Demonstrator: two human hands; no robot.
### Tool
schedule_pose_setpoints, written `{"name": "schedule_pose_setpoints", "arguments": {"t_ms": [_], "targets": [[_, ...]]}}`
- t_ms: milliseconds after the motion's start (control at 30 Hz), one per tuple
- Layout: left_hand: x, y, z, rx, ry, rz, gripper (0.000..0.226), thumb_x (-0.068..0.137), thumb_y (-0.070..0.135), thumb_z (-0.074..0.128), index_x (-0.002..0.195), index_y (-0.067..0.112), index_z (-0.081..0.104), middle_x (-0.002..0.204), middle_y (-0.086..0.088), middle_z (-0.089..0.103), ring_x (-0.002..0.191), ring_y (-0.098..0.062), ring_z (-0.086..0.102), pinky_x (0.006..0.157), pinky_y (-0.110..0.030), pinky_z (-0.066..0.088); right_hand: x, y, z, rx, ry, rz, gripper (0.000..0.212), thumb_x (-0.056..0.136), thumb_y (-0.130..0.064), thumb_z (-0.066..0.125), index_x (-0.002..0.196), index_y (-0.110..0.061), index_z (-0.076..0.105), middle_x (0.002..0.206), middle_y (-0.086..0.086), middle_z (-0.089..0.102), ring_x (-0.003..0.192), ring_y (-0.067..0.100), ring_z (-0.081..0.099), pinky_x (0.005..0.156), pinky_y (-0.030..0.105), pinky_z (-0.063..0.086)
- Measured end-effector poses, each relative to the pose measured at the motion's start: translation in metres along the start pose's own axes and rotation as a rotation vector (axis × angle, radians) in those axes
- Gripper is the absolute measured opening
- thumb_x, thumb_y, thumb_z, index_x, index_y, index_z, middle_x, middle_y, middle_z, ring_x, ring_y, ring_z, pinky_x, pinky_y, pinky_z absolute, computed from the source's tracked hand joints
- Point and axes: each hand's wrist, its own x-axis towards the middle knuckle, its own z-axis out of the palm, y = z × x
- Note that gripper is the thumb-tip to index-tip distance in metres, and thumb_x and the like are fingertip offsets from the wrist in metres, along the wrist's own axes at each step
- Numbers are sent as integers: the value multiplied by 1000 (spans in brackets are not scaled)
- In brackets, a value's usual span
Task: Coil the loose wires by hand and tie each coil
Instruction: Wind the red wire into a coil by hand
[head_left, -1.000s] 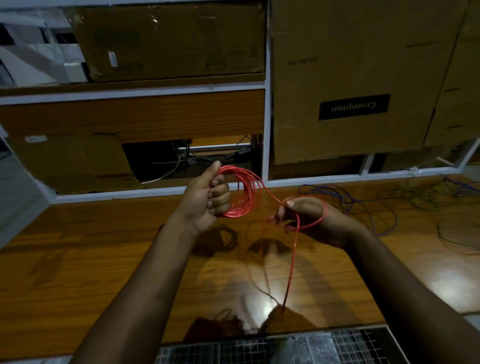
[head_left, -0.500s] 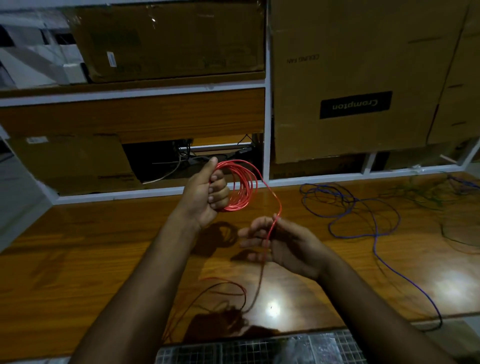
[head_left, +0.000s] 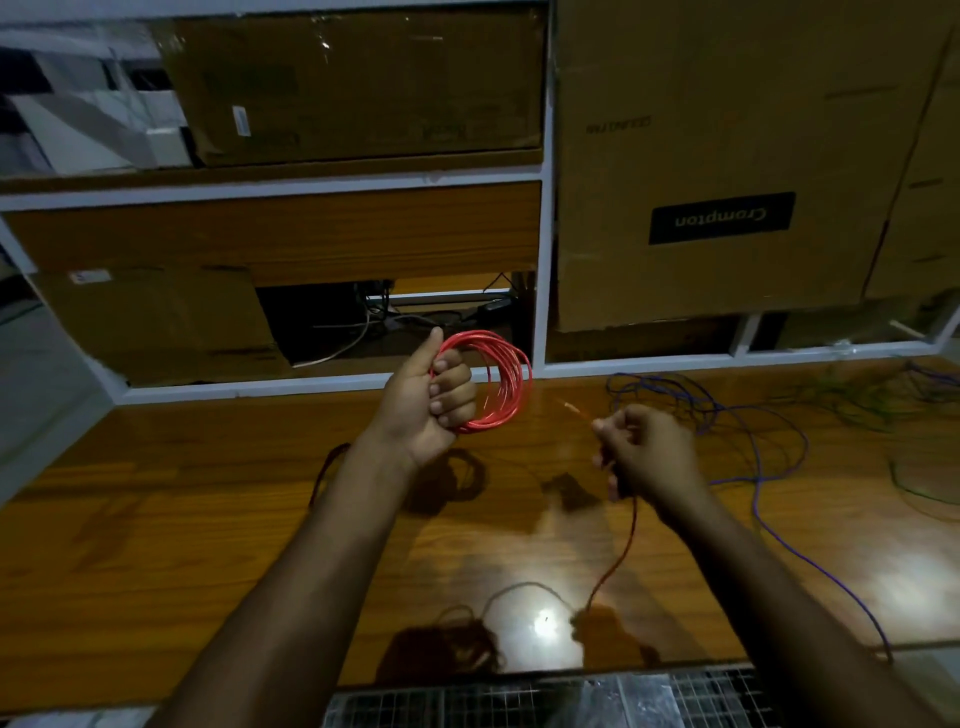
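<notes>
above wooden counter (head_left: 208, 519), red wire coil (head_left: 501, 384) between hands

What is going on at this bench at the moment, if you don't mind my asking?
A person is coiling a red wire by hand. The left hand grips the red coil above the wooden table, while the right hand pinches the loose red tail, which trails down to the table. A blue wire lies uncoiled to the right.

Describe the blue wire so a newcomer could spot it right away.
Start at the wooden tabletop, then look past the right hand. The blue wire lies there in loose loops, uncoiled, unlike the red coil gripped by the left hand.
</notes>
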Motion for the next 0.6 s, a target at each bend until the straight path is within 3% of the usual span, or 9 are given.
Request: {"name": "schedule_pose_setpoints", "arguments": {"t_ms": [67,167,200,300,367,433,467,500,600], "targets": [[2,-5,4,26,55,21,49,104,45,35,62,20,43,42,9,29,31,-3,28,32,-16,19,-21,-15,10,-377,-110,-121,12,97,-32,59,91,-22,61,77,-2,68,53,4,62,47,20,50],[5,-12,4,107,112,17,49,104,47,36,64,20,42,43,9,29,32,-3,27,33,-16,19,-50,-36,20,-634,-220,-401,8,95,-24,61,87,-26,62,81,-8,66,80,13,65,71,31,54],[5,-14,4,141,122,11,48,104,47,36,64,20,42,44,8,29,33,-3,27,34,-17,19,-58,-43,21,-681,-241,-482,7,93,-21,61,93,-27,63,88,-8,65,89,14,63,78,33,52],[5,-23,2,246,149,13,46,103,46,37,67,18,42,45,8,31,35,-4,29,36,-17,21,-64,-67,20,-756,-370,-666,33,92,-14,61,121,-29,63,118,-6,52,109,15,54,96,48,45],[3,-29,3,329,173,0,45,101,48,41,70,17,45,51,4,36,42,-7,35,43,-20,26,-57,-85,11,-803,-375,-853,39,92,-10,62,127,-27,65,128,-4,54,116,15,55,96,33,43],[0,-37,6,400,186,-10,43,97,52,49,82,13,55,71,-8,53,64,-18,52,63,-27,45,-46,-101,2,-764,-320,-1010,35,90,-9,67,122,-24,68,124,-2,65,112,13,63,96,22,44],[-2,-41,8,421,191,-16,43,96,52,50,92,10,59,83,-12,59,75,-22,57,76,-33,52,-41,-107,-1,-741,-288,-1057,31,88,-10,70,117,-21,69,113,0,70,102,13,68,90,19,47],[-4,-43,11,438,192,-13,41,98,48,49,97,8,59,84,-11,63,75,-20,59,77,-31,54,-35,-109,-3,-709,-240,-1114,27,87,-9,72,112,-18,69,100,2,72,90,13,70,80,19,50],[-10,-46,20,414,126,-19,33,104,36,39,87,12,53,57,2,45,48,-8,42,48,-20,38,-20,-109,-4,-603,-98,-1224,16,84,-8,74,97,-10,67,80,3,68,69,13,66,59,24,55]]}}
